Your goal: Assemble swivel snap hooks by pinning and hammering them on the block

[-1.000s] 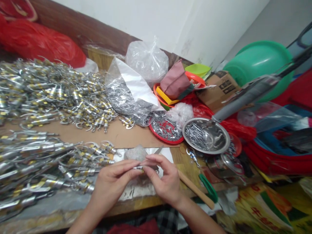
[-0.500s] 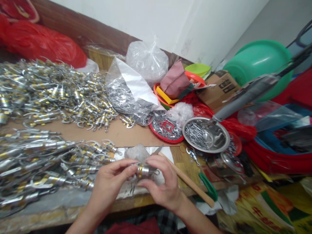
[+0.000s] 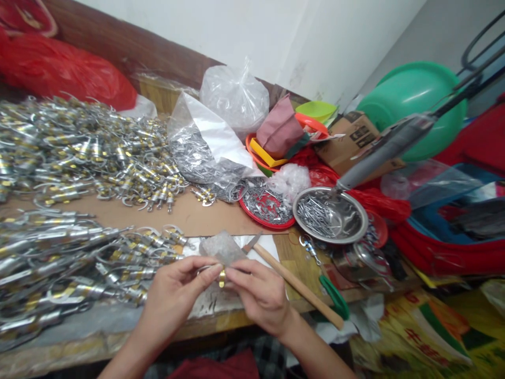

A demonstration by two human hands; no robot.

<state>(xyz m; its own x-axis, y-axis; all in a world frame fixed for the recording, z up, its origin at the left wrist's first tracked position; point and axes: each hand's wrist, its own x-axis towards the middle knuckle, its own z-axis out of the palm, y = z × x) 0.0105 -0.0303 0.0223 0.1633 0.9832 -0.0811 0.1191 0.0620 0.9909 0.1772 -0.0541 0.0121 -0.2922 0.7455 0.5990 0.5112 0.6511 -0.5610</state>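
Note:
Between my two hands is a small metal hook fitting point(image 3: 222, 277) with a gold-coloured band; fingers cover most of it. My left hand point(image 3: 175, 297) is closed on its left end in a pinch of thumb and fingers. From the other side, my right hand point(image 3: 260, 295) has its fingers closed round the right end. Just behind my fingers, a grey block point(image 3: 222, 246) lies on white paper point(image 3: 272, 246). To the right of it rests a tool with a long wooden handle point(image 3: 302, 287).
Many similar metal fittings point(image 3: 79, 142) are heaped at the left. Behind the hands stand a bag of small metal parts point(image 3: 193, 152), a red tray point(image 3: 272, 223) and a steel bowl point(image 3: 355, 226) of pins. A loose hook point(image 3: 311, 250) and a green-handled tool point(image 3: 334, 297) lie at the right.
My right fingers, spread round the fitting before, have closed in on its right end and now hide its silver body. The view has shifted slightly.

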